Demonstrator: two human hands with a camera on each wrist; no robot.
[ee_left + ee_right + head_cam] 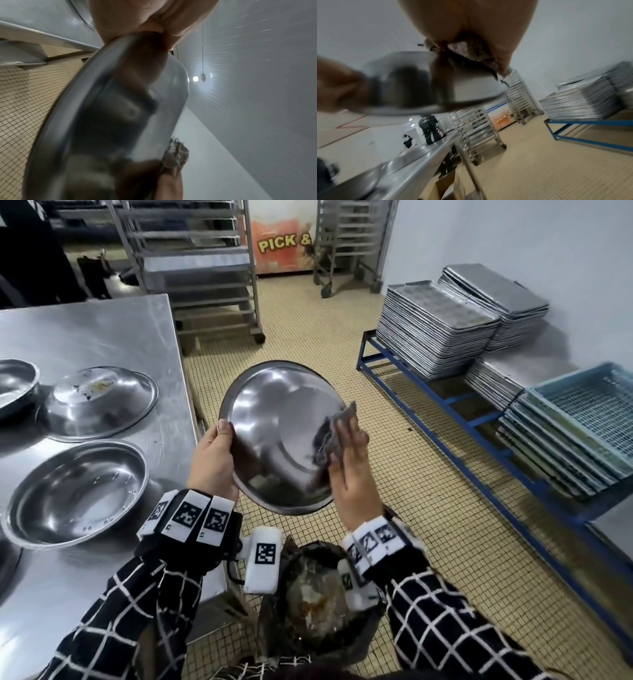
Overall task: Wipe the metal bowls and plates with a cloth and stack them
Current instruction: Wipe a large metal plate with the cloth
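Left hand: the left hand (212,455) grips the near-left rim of a metal plate (274,419), thumb over the inner face, the other fingers behind and out of sight in the head view.
Right hand: the right hand (351,463) presses a cloth (334,436) against the plate's right side with fingers held fairly straight; the left wrist view shows the cloth (175,154) wrapped over the plate's edge.
Cloth: grey-brown, crumpled and frayed, bunched under the right palm and fingers.
Held plate: shiny, round and shallow, tilted up with its inner face toward the person, held in the air over the tiled floor (342,354) and above a bin (318,594).
Bin: dark, directly below the hands, with brownish scraps and mess inside.
Table: a steel table (102,330) stands just left of the hands.
Dishes on table: one bowl (82,494) sits upright near the table's front; behind it another bowl lies upside down (99,402) with brown specks on its base; part of a third (17,385) shows at the left edge.
Right side: a blue frame (445,405) along the wall carries tall stacks of metal trays (435,337); nearer, a stack of pale blue mesh crates (582,419).
Background: wheeled metal racks (205,275) and an orange sign (281,241) reading "PICK &".
Sleeves: black with white checks, tagged white bands at both wrists.
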